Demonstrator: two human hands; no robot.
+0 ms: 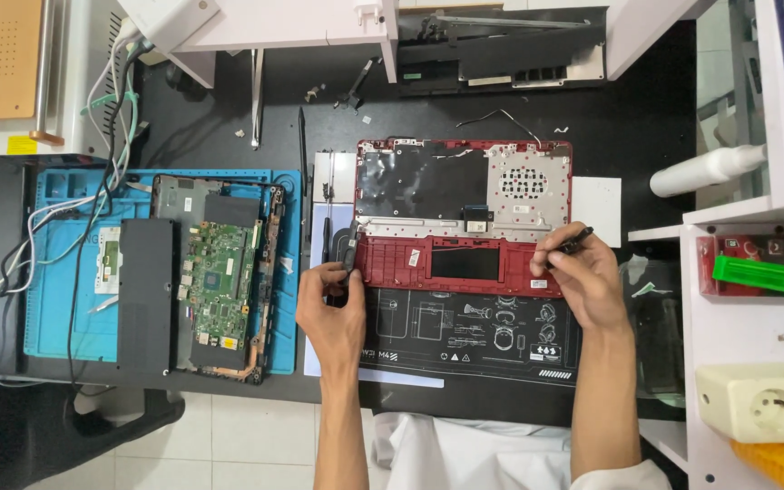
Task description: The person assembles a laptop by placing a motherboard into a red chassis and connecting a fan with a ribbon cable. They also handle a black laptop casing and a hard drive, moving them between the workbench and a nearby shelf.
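A red laptop shell (465, 213) lies open-side up on a black mat (465, 340) in the middle of the desk. My left hand (333, 299) pinches a small dark part (348, 251) at the shell's left lower corner. My right hand (583, 277) grips a thin black tool (573, 242) at the shell's right lower corner, its tip pointing up and right.
A second opened laptop with a green circuit board (220, 281) rests on a blue mat (56, 272) at left, crossed by cables. A black laptop lid (510, 50) lies at the back. White shelves (737, 299) at right hold a white bottle, red box and power strip.
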